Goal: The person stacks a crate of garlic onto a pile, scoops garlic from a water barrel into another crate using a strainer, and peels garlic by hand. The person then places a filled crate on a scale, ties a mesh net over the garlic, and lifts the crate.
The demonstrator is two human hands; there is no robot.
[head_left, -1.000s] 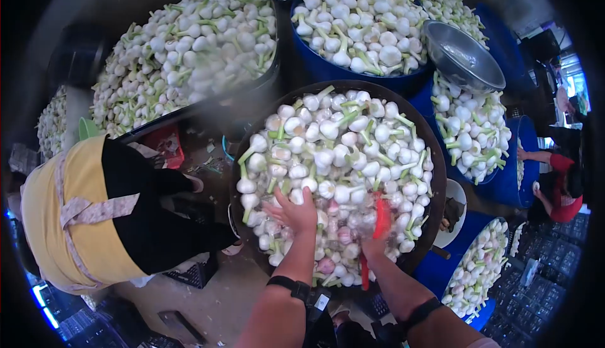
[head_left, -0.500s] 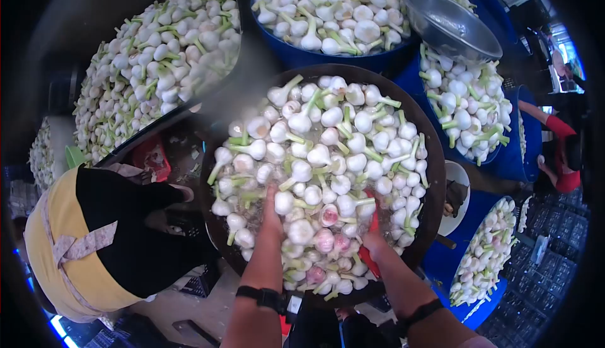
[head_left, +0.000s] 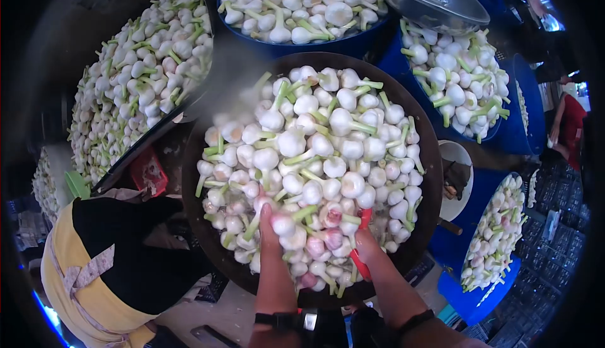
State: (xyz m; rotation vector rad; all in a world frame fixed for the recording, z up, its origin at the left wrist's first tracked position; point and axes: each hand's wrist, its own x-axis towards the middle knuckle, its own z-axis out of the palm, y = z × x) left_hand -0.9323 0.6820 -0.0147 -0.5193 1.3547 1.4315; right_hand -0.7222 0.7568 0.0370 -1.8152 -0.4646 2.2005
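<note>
A wide dark round tub holds many white garlic bulbs with green stems, wet in water. My left hand is sunk among the bulbs at the near left, thumb upright beside a pinkish bulb, its other fingers hidden. On the right, my right hand is wrapped round a red handle, whose far end is covered by garlic. Several pink-tinged bulbs lie between the two hands.
Blue barrels of garlic stand behind and right, one bearing a metal bowl. A large garlic-filled container is at left. A person in a yellow apron bends near left; another in red is far right. A white bowl sits beside the tub.
My left hand has gone from open above the garlic to down among the bulbs. Both hands are now closer together, with bulbs gathered between them. The view has shifted.
</note>
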